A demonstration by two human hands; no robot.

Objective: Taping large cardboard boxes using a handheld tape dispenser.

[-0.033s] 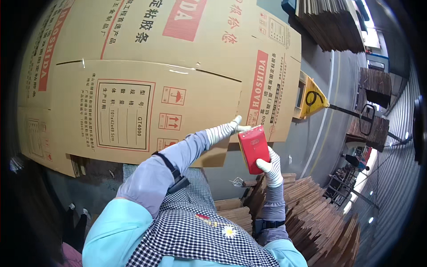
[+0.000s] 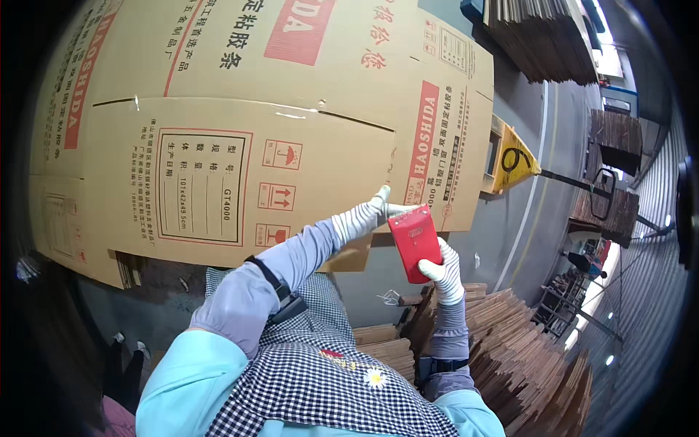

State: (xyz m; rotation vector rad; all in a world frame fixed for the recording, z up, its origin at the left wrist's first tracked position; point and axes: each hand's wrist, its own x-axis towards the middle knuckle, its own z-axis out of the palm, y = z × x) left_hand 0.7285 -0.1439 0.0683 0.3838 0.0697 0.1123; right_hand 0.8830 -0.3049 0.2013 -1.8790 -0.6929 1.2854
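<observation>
A large flattened brown cardboard box [image 2: 291, 109] with red and black print fills the upper left. My left hand [image 2: 364, 217], in a striped white glove, reaches up to the box's lower edge and grips it, one finger stretched toward the top of a flat red rectangular device [image 2: 412, 240]. My right hand [image 2: 441, 275], in a white glove, holds that red device from below, just under the box's lower right corner. Both arms wear grey sleeves over a light blue top and a checked apron.
Stacks of flattened cardboard [image 2: 517, 349] rise at the lower right, beside my right forearm. A yellow triangular sign [image 2: 514, 162] stands behind the box. More stacked sheets [image 2: 542, 40] sit at the top right, with a pallet truck handle [image 2: 603, 195] on the grey floor.
</observation>
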